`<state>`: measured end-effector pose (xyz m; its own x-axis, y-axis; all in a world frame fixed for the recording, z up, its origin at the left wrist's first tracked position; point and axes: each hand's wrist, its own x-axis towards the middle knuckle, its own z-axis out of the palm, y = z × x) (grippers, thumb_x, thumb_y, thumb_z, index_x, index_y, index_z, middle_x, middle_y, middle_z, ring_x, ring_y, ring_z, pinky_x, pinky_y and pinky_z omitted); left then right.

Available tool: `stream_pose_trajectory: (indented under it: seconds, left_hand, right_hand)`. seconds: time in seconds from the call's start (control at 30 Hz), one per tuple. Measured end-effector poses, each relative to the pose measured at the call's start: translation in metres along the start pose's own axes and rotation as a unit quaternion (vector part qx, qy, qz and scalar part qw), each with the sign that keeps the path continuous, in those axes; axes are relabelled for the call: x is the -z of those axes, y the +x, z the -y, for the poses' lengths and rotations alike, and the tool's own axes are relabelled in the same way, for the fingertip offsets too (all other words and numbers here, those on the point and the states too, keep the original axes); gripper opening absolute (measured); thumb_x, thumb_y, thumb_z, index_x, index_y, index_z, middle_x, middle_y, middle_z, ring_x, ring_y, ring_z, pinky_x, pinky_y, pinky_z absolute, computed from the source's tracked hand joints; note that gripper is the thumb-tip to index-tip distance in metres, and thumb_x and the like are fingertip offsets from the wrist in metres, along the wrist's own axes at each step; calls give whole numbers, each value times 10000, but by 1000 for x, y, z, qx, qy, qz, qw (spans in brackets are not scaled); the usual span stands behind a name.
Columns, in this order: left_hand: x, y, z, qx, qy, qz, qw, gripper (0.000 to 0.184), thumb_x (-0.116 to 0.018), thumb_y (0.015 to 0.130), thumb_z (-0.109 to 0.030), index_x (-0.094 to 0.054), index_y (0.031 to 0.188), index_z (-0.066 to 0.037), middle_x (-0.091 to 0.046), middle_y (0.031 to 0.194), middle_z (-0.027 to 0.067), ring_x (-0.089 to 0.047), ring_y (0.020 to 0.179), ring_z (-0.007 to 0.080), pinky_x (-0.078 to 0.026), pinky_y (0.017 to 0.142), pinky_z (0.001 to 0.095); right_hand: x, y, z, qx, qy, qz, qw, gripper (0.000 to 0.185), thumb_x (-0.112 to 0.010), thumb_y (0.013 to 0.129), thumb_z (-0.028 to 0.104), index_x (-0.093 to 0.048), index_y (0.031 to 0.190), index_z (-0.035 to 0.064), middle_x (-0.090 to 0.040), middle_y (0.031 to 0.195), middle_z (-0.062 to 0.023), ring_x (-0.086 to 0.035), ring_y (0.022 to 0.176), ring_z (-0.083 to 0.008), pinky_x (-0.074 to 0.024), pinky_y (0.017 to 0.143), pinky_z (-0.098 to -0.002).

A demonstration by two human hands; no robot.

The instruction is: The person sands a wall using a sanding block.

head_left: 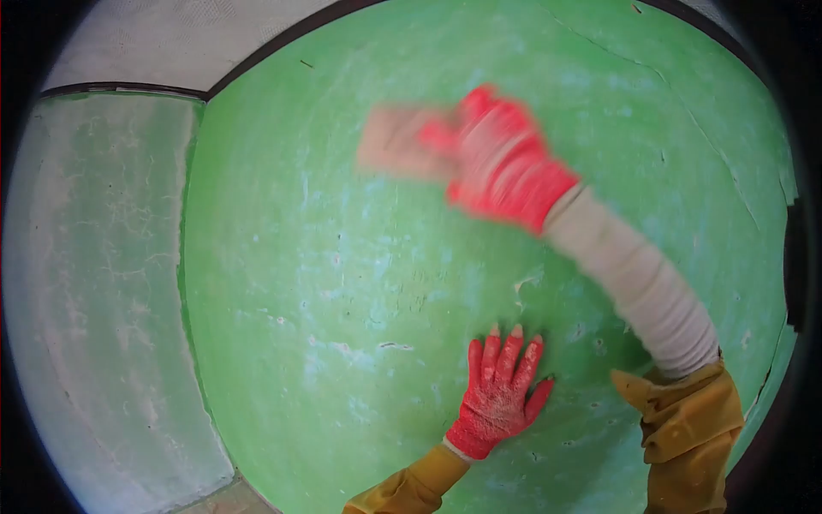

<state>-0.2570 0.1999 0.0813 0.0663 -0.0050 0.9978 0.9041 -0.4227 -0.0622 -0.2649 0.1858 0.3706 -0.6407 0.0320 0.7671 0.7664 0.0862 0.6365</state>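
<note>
My right hand (509, 158), in a red-coated glove, grips a pinkish-brown rectangular piece of sandpaper (398, 140) against the green wall (385, 257). Motion blurs both the hand and the sandpaper, and the palm side of the grip is hidden. Lower down, my left hand (497, 398) rests flat on the wall in a dusty red glove, fingers spread and pointing up. The fingertips of that glove look bare or worn. Pale scuffs, small chips and bluish patches mark the green paint between the two hands.
At the left, an adjoining pale wall (111, 283) with fine cracks meets the green one at a corner. Dark trim (282, 38) runs along the top, below a whitish ceiling (171, 43). A long crack (702, 124) crosses the upper right. A dark edge (795, 265) stands far right.
</note>
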Motion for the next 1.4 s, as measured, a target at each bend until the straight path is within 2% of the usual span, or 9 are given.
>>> stream_pose_trajectory:
  seconds: [0.1, 0.27, 0.37, 0.6, 0.8, 0.9, 1.1, 1.33, 1.4]
  left_hand:
    - [3, 0, 4, 11, -5, -16, 1000, 704, -725, 813, -360, -490, 1371, -1, -409, 1396, 277, -394, 1250, 531, -318, 1020, 665]
    - [13, 5, 2, 29, -29, -6, 999, 697, -732, 809, -359, -504, 1364, -6, -424, 1385, 273, -412, 1244, 515, -328, 1014, 658]
    - [13, 4, 4, 35, -44, 2, 998, 691, -733, 807, -376, -520, 1354, -11, -437, 1376, 269, -426, 1239, 492, -335, 1011, 648]
    - [11, 3, 5, 33, -51, -4, 998, 677, -718, 819, -362, -517, 1364, -16, -455, 1375, 254, -434, 1240, 476, -339, 1021, 623]
    - [14, 6, 6, 29, -67, -5, 997, 671, -716, 823, -357, -517, 1362, -12, -469, 1379, 252, -439, 1244, 474, -345, 1016, 612]
    - [8, 1, 8, 33, -94, -33, 994, 660, -721, 823, -340, -517, 1358, -12, -469, 1383, 244, -437, 1254, 468, -344, 1019, 609]
    - [11, -1, 7, 46, -81, 23, 995, 752, -759, 752, -327, -496, 1385, -17, -422, 1433, 249, -399, 1290, 480, -330, 1036, 618]
    - [6, -1, 9, 33, -105, -40, 993, 725, -722, 793, -295, -472, 1415, -21, -408, 1446, 242, -394, 1283, 477, -326, 1048, 621]
    - [10, 1, 12, 42, -112, -24, 993, 704, -722, 795, -288, -484, 1400, -18, -420, 1431, 242, -396, 1280, 476, -324, 1052, 620]
  right_hand:
    - [3, -10, 20, 151, 30, -39, 987, 566, -714, 722, 431, -625, 1239, 218, -564, 1078, -255, -601, 1034, -362, -497, 883, -470]
    - [18, 67, -109, -213, 17, -171, 962, 676, -718, 720, 426, -586, 1352, 227, -600, 1120, -218, -600, 1011, -383, -515, 845, -461]
    - [4, 75, -87, -179, -16, -222, 958, 660, -719, 726, 422, -590, 1346, 235, -616, 1101, -208, -608, 994, -381, -520, 839, -461]
    - [-4, 1, 93, 325, 69, -32, 943, 571, -723, 718, 422, -625, 1246, 231, -574, 1068, -172, -535, 1101, -372, -506, 836, -493]
    - [7, 105, -38, -107, 40, -178, 977, 672, -715, 732, 437, -587, 1353, 214, -615, 1153, -224, -605, 1049, -379, -509, 902, -463]
    - [0, 105, -28, -160, 22, -189, 969, 659, -704, 733, 420, -597, 1354, 226, -621, 1146, -211, -602, 1053, -375, -510, 905, -457]
    - [-9, 25, 132, 269, 46, -36, 961, 587, -738, 708, 404, -631, 1235, 170, -594, 1062, -236, -600, 1007, -346, -516, 861, -440]
    - [15, 103, 34, -148, -8, -48, 988, 616, -639, 737, 436, -605, 1289, 163, -607, 1225, -196, -622, 1026, -379, -505, 827, -464]
    - [1, 94, 44, -78, 53, -79, 992, 629, -685, 735, 422, -593, 1314, 193, -592, 1168, -205, -606, 997, -374, -508, 832, -461]
